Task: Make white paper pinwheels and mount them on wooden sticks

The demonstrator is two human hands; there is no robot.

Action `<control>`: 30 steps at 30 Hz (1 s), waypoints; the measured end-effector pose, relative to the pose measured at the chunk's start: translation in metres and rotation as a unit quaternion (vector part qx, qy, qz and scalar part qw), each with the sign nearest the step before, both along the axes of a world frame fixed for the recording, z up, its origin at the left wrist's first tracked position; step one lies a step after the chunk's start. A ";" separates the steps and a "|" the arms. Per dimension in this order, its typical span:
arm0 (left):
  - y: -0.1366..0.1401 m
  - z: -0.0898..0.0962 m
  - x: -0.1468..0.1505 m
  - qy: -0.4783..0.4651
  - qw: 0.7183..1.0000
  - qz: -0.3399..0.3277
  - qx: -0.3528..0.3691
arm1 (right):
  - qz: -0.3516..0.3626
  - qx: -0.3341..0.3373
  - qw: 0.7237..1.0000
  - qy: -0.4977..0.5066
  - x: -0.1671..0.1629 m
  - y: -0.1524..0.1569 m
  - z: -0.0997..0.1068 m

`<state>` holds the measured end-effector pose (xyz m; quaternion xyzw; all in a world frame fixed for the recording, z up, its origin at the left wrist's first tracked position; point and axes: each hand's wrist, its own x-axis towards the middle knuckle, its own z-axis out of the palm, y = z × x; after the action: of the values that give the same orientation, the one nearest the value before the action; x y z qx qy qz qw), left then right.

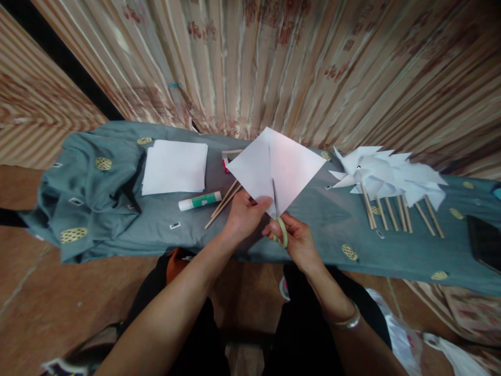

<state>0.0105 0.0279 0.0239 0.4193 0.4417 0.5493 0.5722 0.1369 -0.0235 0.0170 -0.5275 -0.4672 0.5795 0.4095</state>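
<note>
A square sheet of white paper (295, 164) is held up in a diamond position, creased from its top corner downward. My left hand (246, 211) pinches it near the bottom corner, thumb on top. My right hand (295, 235) grips scissors (282, 235) with pale green handles. Their blades point away from me and lie along the crease at the bottom corner. Behind and left of my left hand, a few wooden sticks (221, 206) lie on the cloth, and a small red and white box (226, 163) is partly hidden by the paper.
A stack of white paper (175, 168) and a glue stick (200, 201) lie to the left. Several white paper pinwheels (395, 175) on sticks rest at the right, near a black phone-like object (483, 241). Grey-green cloth (329, 224) covers the narrow table; a striped curtain (242, 68) hangs behind.
</note>
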 end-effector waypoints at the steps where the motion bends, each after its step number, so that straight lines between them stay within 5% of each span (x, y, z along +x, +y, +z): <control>1: 0.001 0.000 -0.001 0.011 1.000 0.006 0.001 | 0.004 0.000 1.000 0.003 0.000 0.000 0.000; 7: 0.013 -0.003 -0.017 0.070 0.995 0.077 0.014 | 0.050 -0.041 0.998 0.001 0.012 -0.001 0.001; 13: 0.018 -0.005 -0.037 0.078 0.994 0.079 0.015 | 0.111 -0.104 0.988 -0.034 0.038 -0.003 0.004; 17: 0.012 -0.011 -0.045 0.156 0.987 0.045 0.017 | -0.005 -0.044 0.998 -0.033 0.055 0.000 0.002; 24: 0.000 -0.010 -0.039 0.292 0.953 -0.067 0.040 | -0.158 0.038 0.979 0.126 0.059 0.013 0.008; 30: -0.002 -0.005 -0.035 0.174 0.984 -0.035 -0.011 | -0.203 0.023 0.977 0.056 0.057 0.019 0.008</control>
<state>-0.0240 0.0263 0.0188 0.5174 0.5254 0.4425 0.5104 0.1936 -0.0050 0.0248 -0.5683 -0.3402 0.5020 0.5561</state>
